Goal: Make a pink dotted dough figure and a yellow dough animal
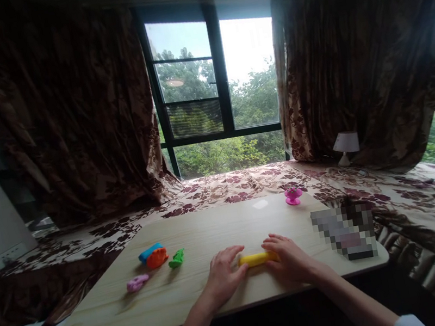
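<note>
A yellow roll of modelling clay (256,259) lies sideways near the front edge of the table. My left hand (225,273) is closed around its left end, thumb in front and fingers behind. At the right end, my right hand (288,256) grips the clay in the same way. Several other lumps of clay lie left of my hands: a green piece (177,258), an orange piece (157,258) against a blue piece (148,252), and a pinkish-purple piece (137,283) closer to me.
The pale wooden table (112,306) has rounded corners. A small pink stand-like object (293,196) is at its far right, and a blurred-out flat dark item (347,239) lies on the right. Behind are a floral-covered ledge (221,187), a white lamp (345,144) and curtains.
</note>
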Available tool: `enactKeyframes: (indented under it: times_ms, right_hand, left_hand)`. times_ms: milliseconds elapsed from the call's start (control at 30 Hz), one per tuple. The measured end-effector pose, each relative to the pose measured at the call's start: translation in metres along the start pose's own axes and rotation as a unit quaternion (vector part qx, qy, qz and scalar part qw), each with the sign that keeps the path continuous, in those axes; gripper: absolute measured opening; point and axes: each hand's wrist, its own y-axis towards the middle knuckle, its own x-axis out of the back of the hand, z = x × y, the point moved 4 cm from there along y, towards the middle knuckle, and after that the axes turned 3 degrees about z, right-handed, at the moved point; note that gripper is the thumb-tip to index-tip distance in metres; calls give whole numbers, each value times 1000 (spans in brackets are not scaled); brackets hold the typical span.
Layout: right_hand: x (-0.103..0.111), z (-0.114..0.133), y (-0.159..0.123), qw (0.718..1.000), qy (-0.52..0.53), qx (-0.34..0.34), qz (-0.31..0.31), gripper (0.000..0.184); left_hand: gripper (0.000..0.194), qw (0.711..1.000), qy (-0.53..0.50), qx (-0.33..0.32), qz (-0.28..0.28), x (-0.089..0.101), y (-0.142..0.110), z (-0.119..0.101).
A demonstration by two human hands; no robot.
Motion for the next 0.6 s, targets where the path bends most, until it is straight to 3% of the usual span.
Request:
enactKeyframes:
  times_ms: [100,267,367,467,600]
  right_hand:
    - [10,5,-12,999,16,1,-35,29]
    - [40,44,-24,996,62,49,-51,31]
    - [54,71,-31,988,110,98,-43,31]
    - [57,84,-34,984,140,104,-48,31]
    - [53,88,-32,981,159,89,-68,23]
  left_hand:
    - [26,1000,-14,1,26,2,-1,-19]
    - [30,996,-45,-3,77,37,-16,-68]
    - [31,984,-82,1,159,49,-23,-93]
    - [28,971,-126,15,204,50,-26,-102]
    - [30,957,-195,58,205,47,-28,-94]
